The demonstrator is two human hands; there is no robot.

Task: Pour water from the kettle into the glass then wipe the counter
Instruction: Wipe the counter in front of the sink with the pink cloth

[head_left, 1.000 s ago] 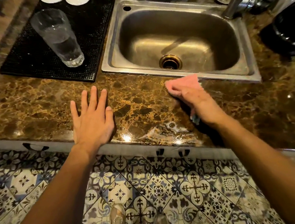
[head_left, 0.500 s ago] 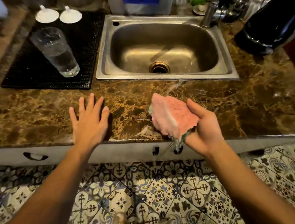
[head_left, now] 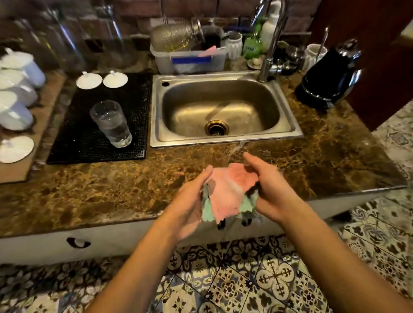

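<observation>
A pink-and-green cloth [head_left: 228,195] is held above the counter [head_left: 104,194] front edge, gripped at its sides by the left hand [head_left: 192,207] and right hand [head_left: 268,191]. A wet streak is seen just ahead. Further back, the part-filled glass [head_left: 111,124] stands on the black mat [head_left: 75,132]; the kettle [head_left: 327,77] sits far right. Risk: drips onto the floor could be caused if the cloth is wrung here.

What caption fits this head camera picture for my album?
Both hands, left and right, hold a pink cloth above the counter, glass filled.
</observation>
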